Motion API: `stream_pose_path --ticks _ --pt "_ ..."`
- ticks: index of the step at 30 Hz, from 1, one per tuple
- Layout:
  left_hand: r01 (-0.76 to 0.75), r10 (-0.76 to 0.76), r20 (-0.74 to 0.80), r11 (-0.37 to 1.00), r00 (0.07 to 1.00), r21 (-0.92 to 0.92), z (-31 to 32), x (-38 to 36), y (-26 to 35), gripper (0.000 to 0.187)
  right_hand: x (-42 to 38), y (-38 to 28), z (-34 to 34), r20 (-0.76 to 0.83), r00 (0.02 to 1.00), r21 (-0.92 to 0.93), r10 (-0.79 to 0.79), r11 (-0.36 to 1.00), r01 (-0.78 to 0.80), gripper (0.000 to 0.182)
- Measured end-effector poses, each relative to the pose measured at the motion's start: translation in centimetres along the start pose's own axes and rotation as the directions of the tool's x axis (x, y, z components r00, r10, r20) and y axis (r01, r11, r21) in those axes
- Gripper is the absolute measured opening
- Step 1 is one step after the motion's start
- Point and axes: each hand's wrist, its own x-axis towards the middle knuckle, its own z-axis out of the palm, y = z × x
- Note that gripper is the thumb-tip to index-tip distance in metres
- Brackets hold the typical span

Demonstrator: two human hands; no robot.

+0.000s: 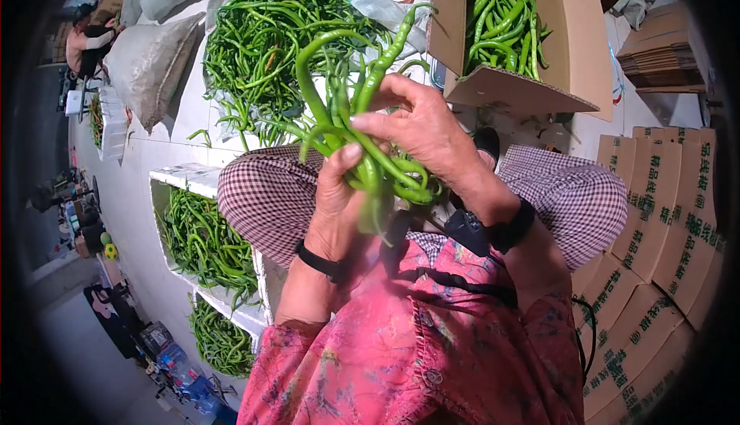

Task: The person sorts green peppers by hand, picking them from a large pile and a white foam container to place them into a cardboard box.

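Note:
Long green peppers point(370, 166) form a loose bunch between my two hands, above my lap. My left hand point(337, 193) is wrapped round the lower left side of the bunch, thumb on top. My right hand point(420, 128) has its thumb and fingers closed on peppers at the upper right of the bunch; its fingertips are partly hidden. Beyond the bunch, a large heap of green peppers point(270, 32) lies on a white sack point(397, 20). An open cardboard box point(566, 28) with more peppers inside stands at the upper right.
White foam boxes point(185, 180) of peppers stand at the left. Flattened printed cartons point(647, 217) are stacked at the right, more cardboard point(663, 47) behind. A full sack point(150, 62) lies at the upper left. Farther back, another person point(89, 43) sits.

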Motion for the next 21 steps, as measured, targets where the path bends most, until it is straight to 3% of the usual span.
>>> stream_pose_path --ticks 1,3,5,6,8,9,11,12,13,15,17,21 --pt "-0.096 0.099 -0.029 0.991 0.995 0.094 -0.7 0.3 -0.2 0.048 0.2 0.0 -0.2 0.001 1.0 -0.003 -0.001 1.0 0.001 0.029" --pt "-0.056 0.058 -0.009 0.99 0.998 0.131 -1.3 0.4 -0.4 0.049 0.4 -0.1 -0.8 -0.031 1.0 0.066 -0.006 0.998 0.008 0.029" --pt "-0.12 0.125 -0.018 0.98 0.992 0.159 -1.1 0.6 -0.5 0.048 0.5 0.1 -1.2 -0.006 0.998 0.01 0.06 0.998 -0.06 0.035" --pt "-0.135 0.152 -0.102 0.978 0.983 0.157 -0.4 0.4 -0.5 0.049 0.3 0.4 -1.0 0.056 0.998 0.012 0.01 1.0 -0.01 0.04" --pt "-0.196 0.221 -0.073 0.948 0.973 0.252 1.3 0.4 -0.1 0.048 -0.3 0.1 0.0 0.125 0.991 0.073 -0.042 0.997 0.033 0.053" --pt "-0.248 0.276 -0.035 0.905 0.96 0.344 1.8 0.5 0.0 0.048 0.0 0.5 0.0 0.156 0.982 -0.221 -0.106 0.965 0.139 0.066" --pt "-0.177 0.223 -0.062 0.889 0.973 0.423 -0.6 0.7 0.4 0.049 -0.3 0.9 0.4 0.075 0.995 -0.363 -0.073 0.927 0.095 0.056" --pt "-0.178 0.224 -0.014 0.809 0.975 0.56 -0.4 0.7 0.6 0.046 -0.3 0.9 0.4 0.074 0.995 -0.368 -0.069 0.925 0.092 0.056" --pt "-0.181 0.218 0.033 0.706 0.975 0.684 -0.1 0.6 0.8 0.043 -0.2 0.9 0.4 0.057 0.998 -0.268 -0.005 0.963 0.02 0.051" --pt "-0.258 0.308 0.017 0.765 0.951 0.59 1.0 0.4 0.0 0.045 -0.3 0.8 0.7 0.051 0.997 -0.167 0.056 0.985 -0.047 0.045" --pt "-0.291 0.338 0.027 0.763 0.941 0.577 1.3 0.5 0.1 0.048 -0.9 0.5 0.9 -0.023 0.985 0.129 0.17 0.978 -0.166 0.038" --pt "-0.254 0.284 0.02 0.822 0.959 0.51 0.9 0.0 0.2 0.052 -1.8 -0.9 2.0 -0.013 0.989 0.152 0.146 0.978 -0.142 0.043"
